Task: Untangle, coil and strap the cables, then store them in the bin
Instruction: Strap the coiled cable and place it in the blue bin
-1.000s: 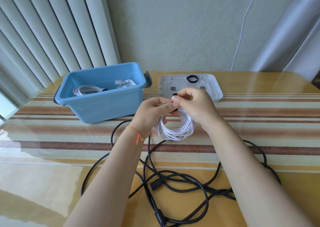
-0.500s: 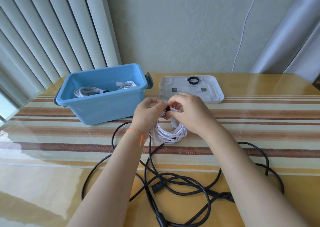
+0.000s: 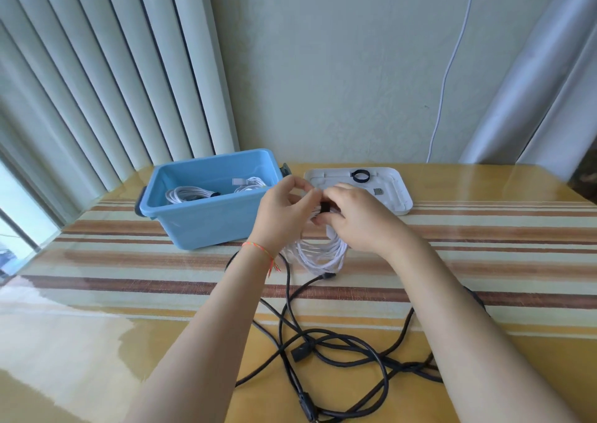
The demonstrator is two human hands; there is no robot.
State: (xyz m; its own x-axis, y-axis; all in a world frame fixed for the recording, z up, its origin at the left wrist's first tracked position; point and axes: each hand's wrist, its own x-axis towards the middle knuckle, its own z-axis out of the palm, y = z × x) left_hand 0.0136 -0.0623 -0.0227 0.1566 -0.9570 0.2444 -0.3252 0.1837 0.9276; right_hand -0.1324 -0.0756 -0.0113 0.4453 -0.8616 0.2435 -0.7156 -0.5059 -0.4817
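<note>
A coiled white cable (image 3: 323, 251) hangs between both hands above the striped table. My left hand (image 3: 282, 216) grips the coil's top from the left. My right hand (image 3: 358, 219) pinches a black strap (image 3: 324, 207) wrapped round the top of the coil. The blue bin (image 3: 206, 225) stands just left of my hands and holds two coiled white cables (image 3: 189, 194). A tangled black cable (image 3: 339, 348) sprawls on the table near me, partly under my forearms.
The bin's white lid (image 3: 400, 196) lies upside down behind my right hand, with a rolled black strap (image 3: 361, 176) on it. A thin white cord (image 3: 447, 67) hangs down the wall. Vertical blinds (image 3: 97, 83) stand at the left.
Both hands with the white coil have shifted slightly left and down toward the table. The black strap now shows more plainly between my fingers at the coil's top.
</note>
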